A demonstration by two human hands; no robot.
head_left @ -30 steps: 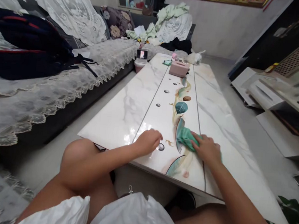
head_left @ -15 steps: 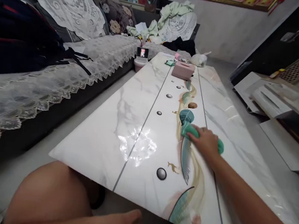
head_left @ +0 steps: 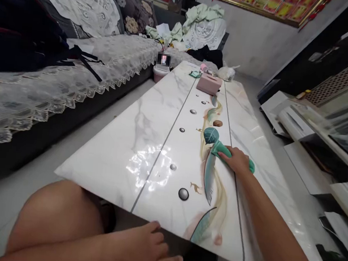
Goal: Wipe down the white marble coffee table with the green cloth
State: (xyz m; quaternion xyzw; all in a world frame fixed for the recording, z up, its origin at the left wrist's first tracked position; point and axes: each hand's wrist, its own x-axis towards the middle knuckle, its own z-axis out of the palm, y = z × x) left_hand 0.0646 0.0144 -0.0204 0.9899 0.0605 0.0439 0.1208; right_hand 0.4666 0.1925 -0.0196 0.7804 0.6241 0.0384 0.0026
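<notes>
My right hand (head_left: pixel 237 159) is closed round a green cloth (head_left: pixel 222 149) and presses it on the marble-patterned tabletop (head_left: pixel 108 149). Part of the cloth sticks out beyond the far side of the hand. The cloth lies just below a printed teal leaf on the table's middle band. At the near edge of the table, my left hand (head_left: pixel 148 248) rests by my bare knee (head_left: pixel 60 214). Its fingers are loosely bent and apart, with nothing in them.
A pink tissue box (head_left: pixel 209 84) stands toward the table's far end, near a clear plastic bag (head_left: pixel 227 73). Along the left runs a lace-covered sofa (head_left: pixel 107 59) with a dark backpack (head_left: pixel 21 32) on it. White shelving (head_left: pixel 303 170) stands on the right.
The view has swung slightly to the right. My right hand and the cloth have shifted a little against the leaf print. My left hand has come further into view, its fingers more spread.
</notes>
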